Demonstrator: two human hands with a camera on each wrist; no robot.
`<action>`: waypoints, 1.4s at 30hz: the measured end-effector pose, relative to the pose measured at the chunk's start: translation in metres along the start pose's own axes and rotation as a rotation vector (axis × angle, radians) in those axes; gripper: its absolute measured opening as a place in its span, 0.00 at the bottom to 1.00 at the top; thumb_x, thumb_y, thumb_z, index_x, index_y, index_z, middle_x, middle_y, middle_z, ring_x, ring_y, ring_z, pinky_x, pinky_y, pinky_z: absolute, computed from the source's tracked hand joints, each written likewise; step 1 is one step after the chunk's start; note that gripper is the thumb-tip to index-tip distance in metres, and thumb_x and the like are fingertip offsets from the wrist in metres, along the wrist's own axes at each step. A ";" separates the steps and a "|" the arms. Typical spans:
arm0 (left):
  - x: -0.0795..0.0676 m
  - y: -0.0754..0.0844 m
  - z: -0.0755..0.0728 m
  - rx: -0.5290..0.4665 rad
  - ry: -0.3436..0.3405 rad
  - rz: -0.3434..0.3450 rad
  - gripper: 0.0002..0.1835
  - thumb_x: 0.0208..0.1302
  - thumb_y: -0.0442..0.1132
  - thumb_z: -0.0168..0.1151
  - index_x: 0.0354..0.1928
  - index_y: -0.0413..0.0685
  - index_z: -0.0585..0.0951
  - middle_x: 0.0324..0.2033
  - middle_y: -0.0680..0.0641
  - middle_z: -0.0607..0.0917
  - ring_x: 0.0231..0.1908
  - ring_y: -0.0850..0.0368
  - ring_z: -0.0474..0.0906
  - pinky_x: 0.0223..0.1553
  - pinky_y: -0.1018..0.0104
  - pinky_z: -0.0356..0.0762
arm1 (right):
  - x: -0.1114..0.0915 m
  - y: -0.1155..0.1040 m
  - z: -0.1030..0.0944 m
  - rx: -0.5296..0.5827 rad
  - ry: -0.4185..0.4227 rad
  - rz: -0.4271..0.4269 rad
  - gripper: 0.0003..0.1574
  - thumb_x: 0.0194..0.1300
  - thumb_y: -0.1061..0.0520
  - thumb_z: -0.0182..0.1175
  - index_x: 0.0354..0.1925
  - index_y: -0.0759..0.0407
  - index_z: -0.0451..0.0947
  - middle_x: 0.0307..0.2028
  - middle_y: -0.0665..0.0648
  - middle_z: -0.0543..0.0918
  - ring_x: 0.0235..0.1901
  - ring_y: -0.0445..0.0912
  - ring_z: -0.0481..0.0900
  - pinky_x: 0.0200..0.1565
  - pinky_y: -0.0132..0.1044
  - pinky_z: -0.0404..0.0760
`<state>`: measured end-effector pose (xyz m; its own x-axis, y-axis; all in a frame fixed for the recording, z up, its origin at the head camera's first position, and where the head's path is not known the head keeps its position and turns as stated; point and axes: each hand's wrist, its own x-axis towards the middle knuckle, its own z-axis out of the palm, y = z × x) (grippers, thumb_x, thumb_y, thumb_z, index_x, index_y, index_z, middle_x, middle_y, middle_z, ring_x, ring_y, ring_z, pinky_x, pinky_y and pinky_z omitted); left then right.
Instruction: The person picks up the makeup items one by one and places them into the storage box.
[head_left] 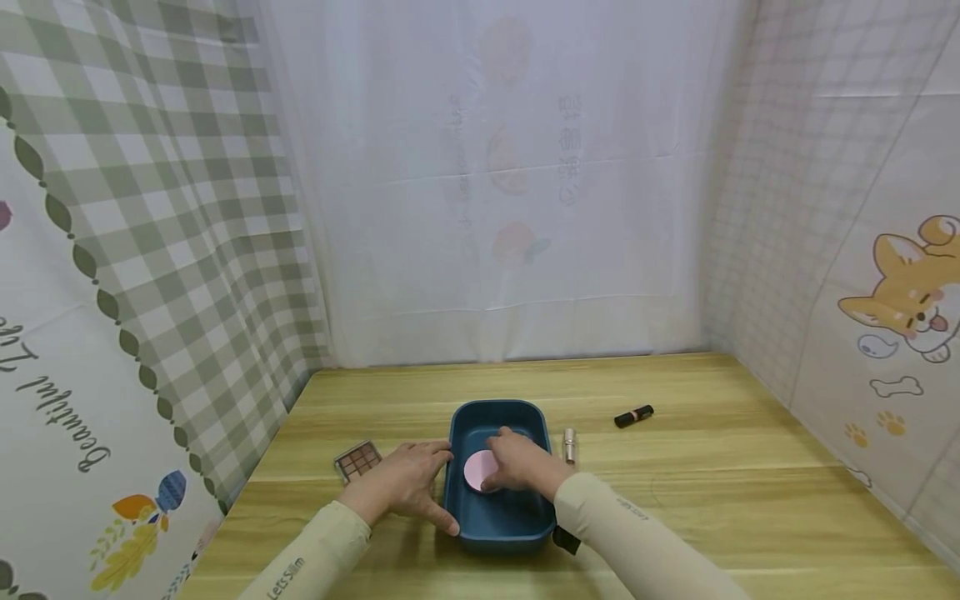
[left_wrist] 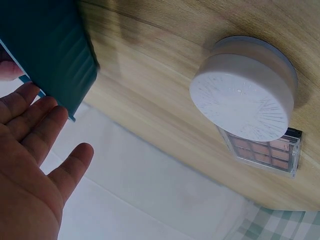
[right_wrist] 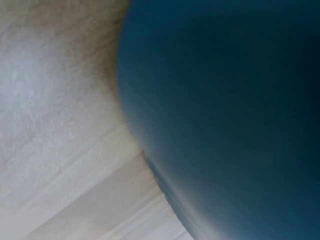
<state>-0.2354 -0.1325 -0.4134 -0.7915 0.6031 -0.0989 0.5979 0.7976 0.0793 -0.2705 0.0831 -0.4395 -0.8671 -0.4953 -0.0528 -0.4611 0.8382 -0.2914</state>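
A dark blue rectangular bin point(head_left: 501, 542) stands on the table. Inside it, my right hand point(head_left: 521, 461) holds a pink round flat disc point(head_left: 476, 472) between thumb and fingers; its exact kind does not show. My left hand point(head_left: 408, 479) lies along the bin's left side, fingers extended, with fingertips touching the rim. Close to that hand in the left wrist view are a white-lidded round jar point(left_wrist: 242, 97) and a clear-cased eyeshadow palette point(left_wrist: 265, 152). The right wrist view is filled by the bin's blue wall point(right_wrist: 225, 125), and the right hand is hidden there.
Right of the bin lies a metallic lipstick tube point(head_left: 570, 446), with a black lipstick point(head_left: 633, 417) farther right. A small black item point(head_left: 566, 540) is partly hidden beneath the right forearm. Hanging cloths point(head_left: 502, 208) enclose the wooden table point(head_left: 712, 500) at the back and sides.
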 end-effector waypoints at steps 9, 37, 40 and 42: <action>0.001 0.002 -0.001 -0.010 -0.021 -0.013 0.58 0.39 0.75 0.72 0.65 0.39 0.74 0.67 0.42 0.71 0.67 0.46 0.67 0.65 0.45 0.65 | -0.002 0.005 -0.007 0.009 0.012 0.011 0.41 0.56 0.44 0.74 0.60 0.67 0.76 0.48 0.63 0.79 0.43 0.52 0.79 0.51 0.47 0.81; 0.002 0.002 -0.001 -0.006 -0.024 -0.030 0.58 0.38 0.74 0.73 0.64 0.38 0.74 0.67 0.41 0.71 0.67 0.47 0.67 0.65 0.45 0.65 | -0.011 0.042 -0.085 0.055 0.179 0.012 0.32 0.68 0.48 0.64 0.62 0.65 0.74 0.57 0.68 0.77 0.54 0.59 0.78 0.54 0.54 0.77; 0.002 0.003 -0.002 -0.002 -0.024 -0.031 0.58 0.38 0.74 0.73 0.64 0.39 0.74 0.67 0.42 0.71 0.67 0.47 0.67 0.65 0.45 0.65 | -0.014 0.051 -0.091 0.054 0.196 0.030 0.32 0.70 0.49 0.62 0.63 0.67 0.73 0.60 0.68 0.76 0.57 0.61 0.76 0.57 0.56 0.75; 0.002 0.003 -0.001 -0.003 -0.026 -0.033 0.58 0.37 0.75 0.73 0.64 0.39 0.74 0.67 0.42 0.71 0.67 0.47 0.67 0.65 0.45 0.65 | -0.016 0.058 -0.094 0.045 0.207 0.037 0.31 0.70 0.50 0.61 0.63 0.68 0.73 0.60 0.69 0.76 0.57 0.62 0.76 0.57 0.56 0.75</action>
<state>-0.2356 -0.1286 -0.4121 -0.8074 0.5762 -0.1268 0.5709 0.8173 0.0784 -0.3010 0.1606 -0.3661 -0.9058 -0.4028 0.1314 -0.4230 0.8418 -0.3353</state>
